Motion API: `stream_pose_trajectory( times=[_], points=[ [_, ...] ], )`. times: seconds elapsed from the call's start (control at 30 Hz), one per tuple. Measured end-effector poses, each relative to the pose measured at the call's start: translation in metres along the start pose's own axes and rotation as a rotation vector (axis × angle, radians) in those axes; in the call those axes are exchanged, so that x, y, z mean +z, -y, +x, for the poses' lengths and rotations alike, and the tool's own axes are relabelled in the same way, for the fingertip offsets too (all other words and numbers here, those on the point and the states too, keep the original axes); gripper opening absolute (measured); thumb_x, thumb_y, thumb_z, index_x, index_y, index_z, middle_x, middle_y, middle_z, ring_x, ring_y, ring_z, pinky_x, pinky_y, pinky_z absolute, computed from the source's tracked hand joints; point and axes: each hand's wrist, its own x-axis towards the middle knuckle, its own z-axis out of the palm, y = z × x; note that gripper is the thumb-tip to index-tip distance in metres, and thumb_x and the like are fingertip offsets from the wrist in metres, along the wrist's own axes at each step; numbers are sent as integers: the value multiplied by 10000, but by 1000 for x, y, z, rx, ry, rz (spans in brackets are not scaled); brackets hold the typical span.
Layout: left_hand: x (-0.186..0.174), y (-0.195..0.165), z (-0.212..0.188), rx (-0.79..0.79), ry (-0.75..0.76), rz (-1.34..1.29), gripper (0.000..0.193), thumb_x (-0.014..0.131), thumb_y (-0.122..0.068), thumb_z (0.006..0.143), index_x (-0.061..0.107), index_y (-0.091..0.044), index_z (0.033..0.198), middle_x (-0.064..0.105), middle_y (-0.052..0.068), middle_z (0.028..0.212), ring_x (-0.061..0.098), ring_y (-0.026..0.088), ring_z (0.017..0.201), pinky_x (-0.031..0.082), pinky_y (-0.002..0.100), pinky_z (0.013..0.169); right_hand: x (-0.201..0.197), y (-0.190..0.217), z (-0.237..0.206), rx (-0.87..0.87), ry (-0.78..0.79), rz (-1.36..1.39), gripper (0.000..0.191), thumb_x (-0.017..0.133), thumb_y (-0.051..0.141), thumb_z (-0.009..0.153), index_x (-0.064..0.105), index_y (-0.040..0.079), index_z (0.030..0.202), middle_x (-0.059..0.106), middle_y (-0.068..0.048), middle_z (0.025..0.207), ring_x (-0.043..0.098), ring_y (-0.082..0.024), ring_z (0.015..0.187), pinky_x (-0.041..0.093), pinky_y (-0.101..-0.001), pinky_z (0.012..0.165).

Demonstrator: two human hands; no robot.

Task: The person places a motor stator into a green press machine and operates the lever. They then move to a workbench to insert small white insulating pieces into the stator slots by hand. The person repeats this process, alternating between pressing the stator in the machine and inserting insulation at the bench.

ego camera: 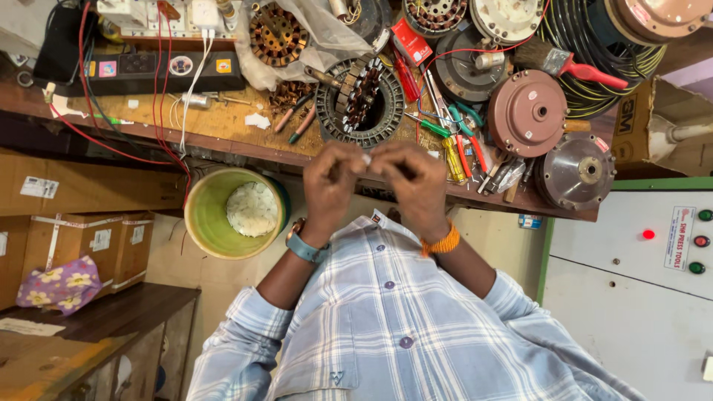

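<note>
My left hand (332, 182), with a blue watch on its wrist, and my right hand (416, 186), with an orange bead band, meet fingertip to fingertip above my checked shirt. Both pinch a small white piece (366, 159); I cannot make out what it is. The hands hover just in front of the wooden workbench edge (245, 148). Nearest on the bench, directly beyond my fingers, lies a round dark motor stator (360, 100) with copper windings.
Screwdrivers and pliers (453, 141) lie right of the stator, beside two brown motor covers (527, 111) (575, 172). A green bucket (200, 223) sits below the bench at left, near cardboard boxes (82, 245). A grey control cabinet (631, 297) with a red lamp stands right.
</note>
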Motion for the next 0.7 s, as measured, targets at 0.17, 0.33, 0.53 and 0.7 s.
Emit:
stream_pose_trajectory(
  times=[0.17, 0.33, 0.53, 0.7],
  points=[
    [-12, 14, 24, -46, -81, 280, 300, 505, -277, 1093, 703, -55, 1058, 693, 80, 1086, 630, 194, 1070, 508, 349, 919, 3, -20, 53, -86, -32, -194, 53, 780, 19, 911, 735, 4, 935, 752, -110, 1053, 738, -194, 893, 605, -288, 760],
    [-7, 26, 50, -23, -135, 447, 522, 748, -44, 855, 581, -37, 1349, 559, 131, 1195, 588, 269, 1089, 538, 392, 917, 18, -42, 93, -156, 49, -267, 97, 784, -19, 855, 720, -17, 927, 752, -115, 1002, 744, -214, 843, 590, -307, 714],
    [-4, 31, 65, -4, -94, 563, 515, 740, 71, 868, 641, -59, 1357, 591, 156, 1136, 633, 305, 1055, 520, 390, 957, 28, -53, 102, -373, -39, -303, 119, 774, -42, 885, 664, -23, 929, 712, -141, 1046, 721, -283, 905, 581, -362, 766],
    [-8, 23, 81, -15, -9, 559, 489, 763, 76, 828, 655, -26, 1294, 613, 164, 1145, 648, 326, 995, 529, 396, 861, 26, -56, 103, -478, -3, -419, 144, 740, -50, 926, 613, -41, 994, 644, -145, 1152, 692, -325, 987, 579, -393, 837]
  ],
)
